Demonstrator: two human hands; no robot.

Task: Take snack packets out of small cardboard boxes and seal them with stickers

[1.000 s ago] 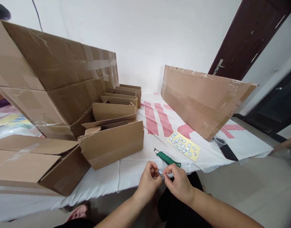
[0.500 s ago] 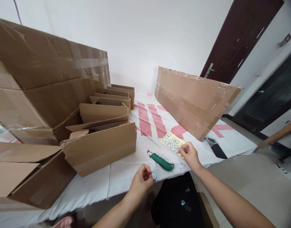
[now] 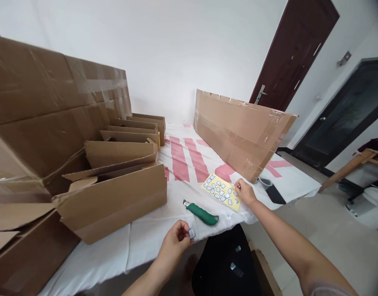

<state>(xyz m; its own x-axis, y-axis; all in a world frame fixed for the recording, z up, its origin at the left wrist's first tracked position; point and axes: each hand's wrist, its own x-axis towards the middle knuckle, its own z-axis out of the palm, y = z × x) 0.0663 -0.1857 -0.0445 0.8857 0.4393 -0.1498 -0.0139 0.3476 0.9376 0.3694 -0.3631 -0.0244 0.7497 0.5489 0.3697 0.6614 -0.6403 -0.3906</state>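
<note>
Pinched between the thumb and fingers of my left hand is a small white sticker with a blue outline, held near the table's front edge. My right hand has its fingers closed at the upper right edge of a yellow sheet. Several white, blue-edged stickers are scattered over that sheet. Whatever lies between the right fingertips is hidden. A green utility knife rests on the white cloth between the hands, its metal tip pointing left.
Several open cardboard boxes stand in a row on the left, before a large taped carton. A cardboard panel stands on the right. Near it lie a clear cup and a black phone-like slab. A black stool stands below the edge.
My right hand has moved from the sheet's lower right part to its upper right edge. The left hand still holds the sticker. The view has shifted somewhat to the right.
</note>
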